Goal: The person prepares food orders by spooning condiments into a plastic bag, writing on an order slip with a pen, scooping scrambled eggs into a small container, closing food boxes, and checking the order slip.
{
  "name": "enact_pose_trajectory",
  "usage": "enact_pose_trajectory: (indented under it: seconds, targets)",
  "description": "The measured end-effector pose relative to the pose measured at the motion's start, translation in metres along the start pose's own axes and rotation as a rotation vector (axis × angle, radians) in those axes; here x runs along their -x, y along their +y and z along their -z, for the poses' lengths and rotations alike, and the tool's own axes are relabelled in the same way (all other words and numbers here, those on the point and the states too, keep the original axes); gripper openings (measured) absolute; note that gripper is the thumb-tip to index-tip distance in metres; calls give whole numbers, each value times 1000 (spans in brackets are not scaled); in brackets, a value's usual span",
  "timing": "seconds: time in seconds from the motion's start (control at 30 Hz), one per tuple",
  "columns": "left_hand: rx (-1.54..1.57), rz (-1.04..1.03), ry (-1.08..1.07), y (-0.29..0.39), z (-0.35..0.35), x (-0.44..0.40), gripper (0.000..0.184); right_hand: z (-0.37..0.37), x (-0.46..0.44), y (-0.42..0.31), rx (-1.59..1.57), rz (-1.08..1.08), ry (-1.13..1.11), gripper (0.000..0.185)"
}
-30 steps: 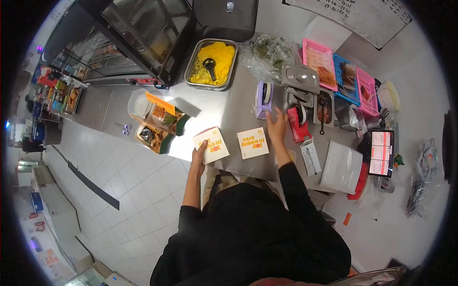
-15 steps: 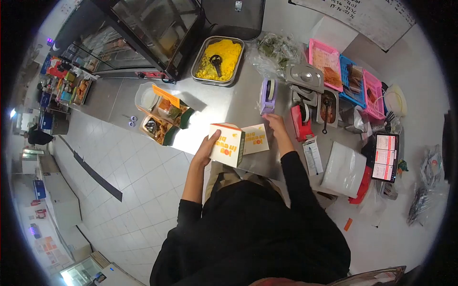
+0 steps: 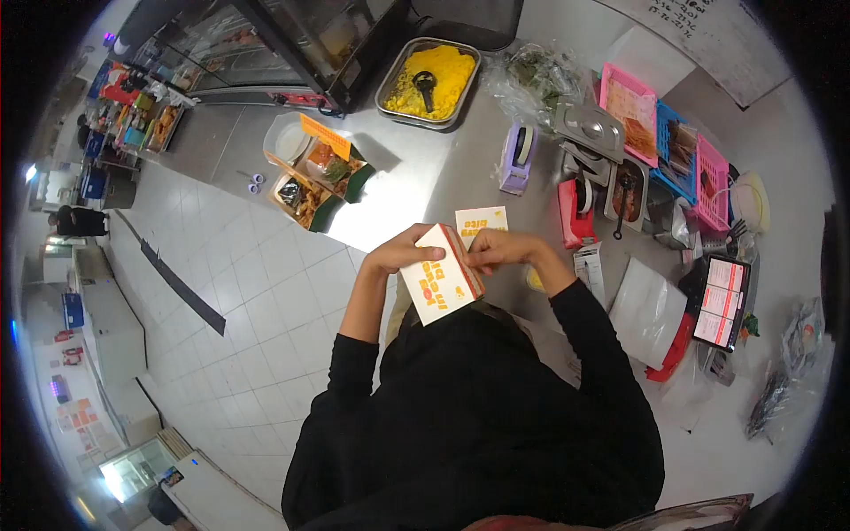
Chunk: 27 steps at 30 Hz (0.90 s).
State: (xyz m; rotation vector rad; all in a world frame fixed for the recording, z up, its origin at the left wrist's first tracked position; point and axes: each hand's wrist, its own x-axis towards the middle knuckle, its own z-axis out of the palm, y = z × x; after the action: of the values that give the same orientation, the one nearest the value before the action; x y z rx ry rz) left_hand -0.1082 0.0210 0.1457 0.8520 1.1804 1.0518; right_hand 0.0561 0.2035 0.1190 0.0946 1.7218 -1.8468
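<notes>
My left hand [image 3: 405,250] grips a white cardboard food box [image 3: 434,288] with orange and yellow print, its thumb across the printed face. The box is tilted, its orange-red edge turned toward my right hand [image 3: 498,251]. That hand is closed, fingertips pressed together against this edge. Whether a bit of tape is between them I cannot make out. Just behind, another printed white box [image 3: 481,218] is on the steel counter, partly covered by my right hand. A purple tape dispenser [image 3: 517,159] stands beyond, and a red tape dispenser [image 3: 576,212] stands to the right.
Two open food boxes [image 3: 305,199] stand at the counter's left edge beside purple-handled scissors [image 3: 256,183]. A tray of yellow food [image 3: 434,80] is behind. Pink and blue baskets [image 3: 677,150], metal pans [image 3: 629,190], white sheets [image 3: 649,310] and a tablet [image 3: 722,303] occupy the right.
My right hand has left the purple dispenser's front and come to the held box's edge. My left hand has tilted and turned the box. The whole view has shifted slightly.
</notes>
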Motion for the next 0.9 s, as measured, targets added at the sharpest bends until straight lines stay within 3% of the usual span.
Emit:
enact_pose_trajectory:
  seconds: [0.07, 0.17, 0.2, 0.23, 0.27, 0.37, 0.47, 0.5, 0.53, 0.57, 0.6, 0.7, 0.73, 0.8, 0.9]
  targets:
    - [131, -22, 73, -9, -7, 2, 60, -31, -8, 41, -396, 166, 125, 42]
    - [458, -63, 131, -46, -9, -7, 63, -37, -19, 68, -145, 119, 190, 50]
    - [453, 33, 265, -49, -10, -12, 63, -49, -8, 43, -409, 156, 439, 55]
    - [447, 132, 400, -49, -11, -17, 64, -56, -5, 32, -613, 317, 534, 54]
    - [356, 174, 395, -37, -16, -21, 66, -60, -2, 26, -822, 476, 623, 55]
    - [13, 173, 457, -38, -21, -41, 67, -57, -14, 37, -481, 435, 1018, 60]
    - [-415, -38, 1152, -77, 47, -78, 88, -34, -26, 78, -191, 343, 1255, 51]
    - [-448, -181, 1366, -56, 73, -74, 104, -27, -28, 92, -198, 285, 1293, 50]
    - [-369, -153, 1587, -38, 97, -79, 104, -21, -29, 104, -204, 224, 1332, 50]
    - [-381, -112, 1661, -32, 128, -88, 102, -19, -31, 109, -210, 162, 1372, 50]
    - [-392, -73, 1735, -32, 157, -95, 100, -21, -29, 101, 176, -19, 1519, 51]
    - [-363, -320, 1510, -43, 212, -110, 94, -30, -40, 91, 683, -378, 1824, 57]
    - [-440, -388, 1536, -36, 207, -112, 79, -27, -41, 74, 709, -314, 1860, 57]
    - [-517, -389, 1381, -23, 185, -103, 71, -24, -40, 41, 764, -186, 1923, 56]
    - [-725, -413, 1023, -30, 154, -73, 60, -6, -58, 10, 419, 104, 1577, 59]
